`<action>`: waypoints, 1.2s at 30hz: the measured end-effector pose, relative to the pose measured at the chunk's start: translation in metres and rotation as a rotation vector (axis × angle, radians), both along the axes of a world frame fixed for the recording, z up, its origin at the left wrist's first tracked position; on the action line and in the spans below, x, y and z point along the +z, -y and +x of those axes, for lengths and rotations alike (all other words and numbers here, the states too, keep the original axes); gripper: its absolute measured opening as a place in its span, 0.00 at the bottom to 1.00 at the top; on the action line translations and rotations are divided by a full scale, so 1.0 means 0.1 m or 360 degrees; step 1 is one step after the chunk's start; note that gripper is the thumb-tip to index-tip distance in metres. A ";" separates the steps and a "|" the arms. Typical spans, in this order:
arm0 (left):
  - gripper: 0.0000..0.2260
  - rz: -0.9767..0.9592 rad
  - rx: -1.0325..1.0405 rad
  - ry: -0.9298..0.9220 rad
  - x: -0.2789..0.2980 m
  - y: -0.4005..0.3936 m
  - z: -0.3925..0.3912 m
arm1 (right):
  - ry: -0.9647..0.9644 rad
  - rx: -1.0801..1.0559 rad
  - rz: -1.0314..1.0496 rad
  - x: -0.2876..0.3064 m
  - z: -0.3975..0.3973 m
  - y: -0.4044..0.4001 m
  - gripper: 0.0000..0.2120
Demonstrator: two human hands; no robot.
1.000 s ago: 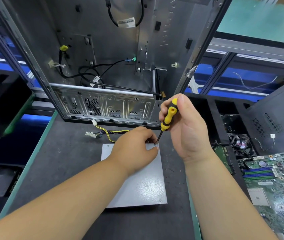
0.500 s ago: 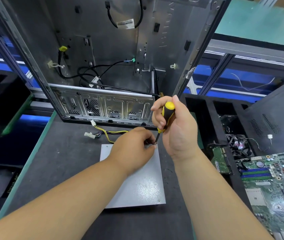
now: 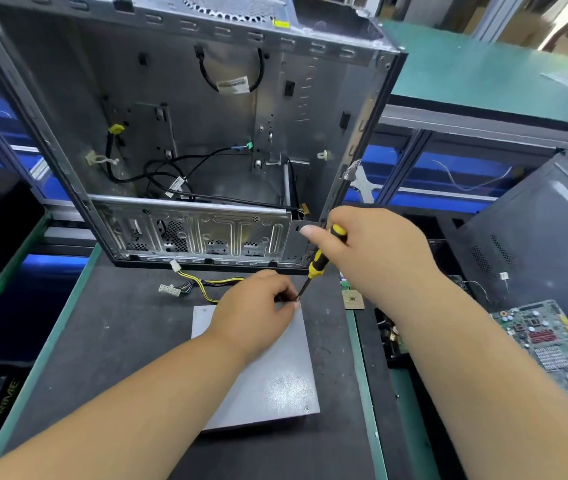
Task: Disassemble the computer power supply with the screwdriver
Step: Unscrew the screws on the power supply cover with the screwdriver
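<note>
The power supply [image 3: 268, 368] lay flat mid-bench. The right hand [image 3: 372, 258] gripped the screwdriver [image 3: 319, 261], tip at its one-o'clock corner; the left hand [image 3: 255, 306] pinched there. Steady downward pressure would likely prevent slipping.

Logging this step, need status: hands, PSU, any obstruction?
Right hand grips screwdriver, tip at power supply far right corner. Left hand pinching at tip. Open case close behind, not blocking.
</note>
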State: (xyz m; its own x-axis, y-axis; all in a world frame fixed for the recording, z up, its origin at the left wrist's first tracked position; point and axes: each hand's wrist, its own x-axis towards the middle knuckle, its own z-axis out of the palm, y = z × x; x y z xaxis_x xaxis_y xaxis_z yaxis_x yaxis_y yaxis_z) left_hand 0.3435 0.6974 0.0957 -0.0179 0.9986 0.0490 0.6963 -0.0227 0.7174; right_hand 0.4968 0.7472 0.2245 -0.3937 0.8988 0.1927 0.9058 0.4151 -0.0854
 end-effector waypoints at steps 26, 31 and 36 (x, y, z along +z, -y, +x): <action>0.04 -0.0004 0.0024 0.0057 -0.03 0.01 0.00 | -0.0041 0.0133 -0.0389 0.13 -0.16 0.00 0.08; 0.04 0.0004 0.0016 0.0071 -0.03 0.01 0.00 | -0.0016 0.0164 -0.0407 0.10 -0.17 0.02 0.04; 0.02 0.0017 0.0028 0.0079 -0.04 0.02 0.00 | -0.0047 0.0290 -0.0463 0.13 -0.20 0.10 0.02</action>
